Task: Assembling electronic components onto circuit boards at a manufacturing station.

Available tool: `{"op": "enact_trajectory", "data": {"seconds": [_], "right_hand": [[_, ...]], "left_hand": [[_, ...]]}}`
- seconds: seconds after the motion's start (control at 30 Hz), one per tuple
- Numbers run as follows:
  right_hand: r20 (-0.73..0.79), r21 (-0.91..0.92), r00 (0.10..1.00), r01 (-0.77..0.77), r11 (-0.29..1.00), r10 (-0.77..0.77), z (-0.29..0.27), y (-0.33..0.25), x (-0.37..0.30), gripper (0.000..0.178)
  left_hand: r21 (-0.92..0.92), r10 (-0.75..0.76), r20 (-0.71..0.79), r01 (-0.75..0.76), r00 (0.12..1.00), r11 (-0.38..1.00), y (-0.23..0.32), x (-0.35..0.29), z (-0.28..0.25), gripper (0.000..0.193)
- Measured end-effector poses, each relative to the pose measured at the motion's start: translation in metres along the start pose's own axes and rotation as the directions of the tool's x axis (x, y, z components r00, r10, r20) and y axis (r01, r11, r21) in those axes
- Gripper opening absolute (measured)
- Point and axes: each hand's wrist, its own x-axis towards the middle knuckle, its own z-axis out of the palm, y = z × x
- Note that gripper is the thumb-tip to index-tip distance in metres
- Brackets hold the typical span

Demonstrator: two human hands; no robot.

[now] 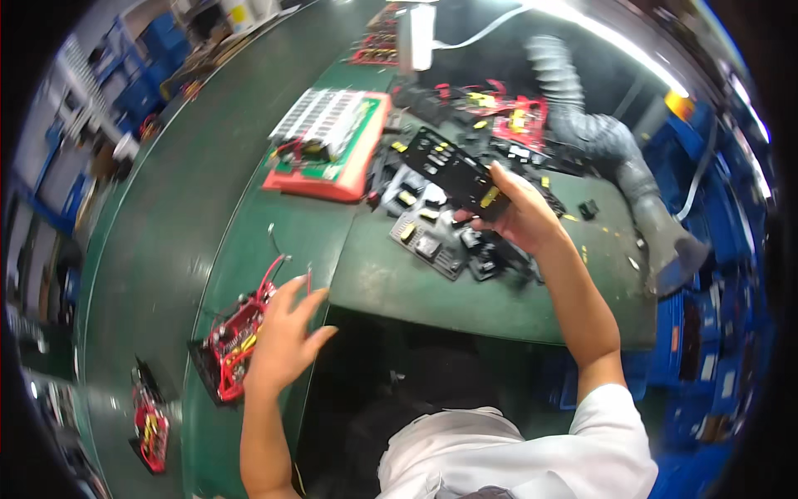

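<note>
My right hand (529,214) grips the near right end of a black rectangular board (445,162) with small white and yellow parts on it. It is held tilted above a pile of black and grey parts. At the left, my left hand (287,333) has its fingers apart and holds nothing. Just beside and partly behind that hand lies a red circuit assembly (235,348) with red wires and a black base. Whether my left fingers touch its wires cannot be made out. Under the black board sits a grey tray-like part (428,248) carrying small black and yellow pieces.
A red-orange block (366,166) bearing a green board with white strips stands on the bench. Another red assembly (151,432) lies on the green conveyor belt (150,274). More red assemblies (519,123) are piled far back. A grey flexible duct (615,150) hangs at the right.
</note>
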Motion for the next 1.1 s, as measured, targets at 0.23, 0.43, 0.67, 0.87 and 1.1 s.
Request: {"op": "enact_trajectory", "data": {"seconds": [0.23,0.43,0.67,0.87,1.1], "right_hand": [[0.153,-0.176,0.982,-0.084,0.981,0.111,0.035,0.034,0.009,0.038],[0.187,-0.257,0.951,-0.193,0.947,0.244,0.059,0.064,0.020,0.035],[0.235,-0.481,0.898,-0.225,0.847,0.372,0.074,0.066,0.015,0.038],[0.299,-0.438,0.880,-0.218,0.872,0.370,0.068,0.076,0.007,0.045],[0.250,-0.435,0.890,-0.247,0.866,0.380,0.056,0.083,0.007,0.047]], "left_hand": [[0.188,0.084,-0.057,-0.072,0.995,0.979,-0.026,-0.023,0.057,0.048],[0.159,0.082,-0.089,-0.067,0.993,0.985,-0.040,-0.017,0.067,0.066],[0.274,-0.014,-0.201,0.070,0.980,0.959,-0.040,0.001,0.070,0.060],[0.285,0.024,-0.162,0.023,0.986,0.958,-0.031,-0.005,0.062,0.043],[0.470,-0.012,0.003,0.009,1.000,0.883,-0.005,-0.026,0.028,0.038]]}}
